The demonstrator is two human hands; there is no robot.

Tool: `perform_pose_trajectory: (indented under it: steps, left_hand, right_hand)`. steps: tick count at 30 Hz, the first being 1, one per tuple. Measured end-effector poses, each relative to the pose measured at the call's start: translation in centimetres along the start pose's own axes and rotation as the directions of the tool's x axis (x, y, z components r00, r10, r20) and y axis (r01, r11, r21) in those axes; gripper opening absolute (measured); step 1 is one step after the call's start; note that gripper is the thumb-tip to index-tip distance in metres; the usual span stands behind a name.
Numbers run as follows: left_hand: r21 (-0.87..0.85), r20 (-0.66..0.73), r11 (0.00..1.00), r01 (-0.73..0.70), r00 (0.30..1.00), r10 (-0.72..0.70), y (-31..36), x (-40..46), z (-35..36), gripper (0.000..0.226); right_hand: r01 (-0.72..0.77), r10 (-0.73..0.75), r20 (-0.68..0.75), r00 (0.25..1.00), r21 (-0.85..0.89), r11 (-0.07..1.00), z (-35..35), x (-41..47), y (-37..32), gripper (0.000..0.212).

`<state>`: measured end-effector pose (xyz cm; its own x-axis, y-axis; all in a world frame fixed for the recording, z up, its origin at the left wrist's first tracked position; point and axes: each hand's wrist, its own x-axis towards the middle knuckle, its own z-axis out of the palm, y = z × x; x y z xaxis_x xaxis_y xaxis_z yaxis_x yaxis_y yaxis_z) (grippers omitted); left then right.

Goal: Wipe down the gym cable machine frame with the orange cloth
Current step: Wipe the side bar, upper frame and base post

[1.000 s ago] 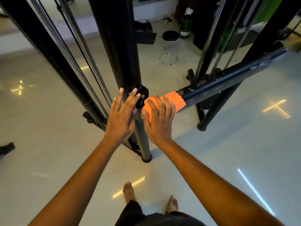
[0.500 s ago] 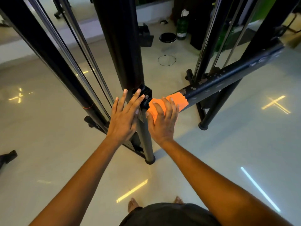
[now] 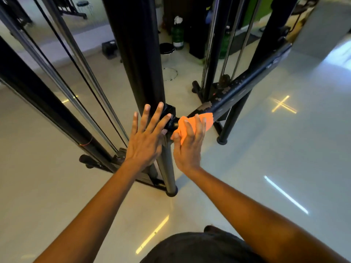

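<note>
While the left hand (image 3: pixel 144 137) rests flat with straight, spread fingers against the black post (image 3: pixel 136 54) just beside its clamp (image 3: pixel 169 112), the right hand (image 3: pixel 188 147) presses the orange cloth (image 3: pixel 207 120) onto the lower end of the slanted bar (image 3: pixel 247 82), fingers fairly straight and laid over the cloth, thumb at its near edge. The cloth sits bunched on the bar where it meets the clamp, partly hidden under the fingers. The bar's paint is chipped above the cloth. Steel rods (image 3: pixel 81 59) run beside the post. On the glossy floor (image 3: pixel 284 149) behind stand a stool (image 3: pixel 167 48) and a green bottle (image 3: pixel 177 35)
</note>
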<state>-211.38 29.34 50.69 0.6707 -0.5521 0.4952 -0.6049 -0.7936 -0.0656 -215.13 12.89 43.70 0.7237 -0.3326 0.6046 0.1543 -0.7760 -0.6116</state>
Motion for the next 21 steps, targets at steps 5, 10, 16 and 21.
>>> perform_pose_trajectory:
  steps: [5, 10, 16, 21]
  left_hand:
    - [-0.063, 0.013, 0.998, -0.03, 0.999, 0.031, -0.4, 0.0, 0.3, 0.06]
    - [-0.07, -0.003, 0.995, -0.072, 0.997, 0.072, -1.0, 0.0, -0.1, 0.068]
    - [-0.135, -0.041, 0.99, -0.041, 0.999, 0.035, -0.2, 0.0, 0.1, 0.063]
    - [-0.164, -0.043, 0.986, -0.013, 0.999, 0.006, 0.8, 0.0, 0.3, 0.065]
  right_hand:
    - [0.073, -0.073, 0.005, 0.997, -0.122, 0.99, 0.5, -1.0, 0.5, 0.06]
    - [0.508, -0.433, 0.287, 0.854, -0.286, 0.812, -4.7, 0.9, 7.5, 0.067]
    - [-0.051, 0.055, 0.048, 0.997, -0.07, 0.996, -1.2, -0.3, -1.4, 0.055]
    - [0.223, -0.158, 0.281, 0.947, -0.22, 0.95, -5.2, 0.4, 2.7, 0.067]
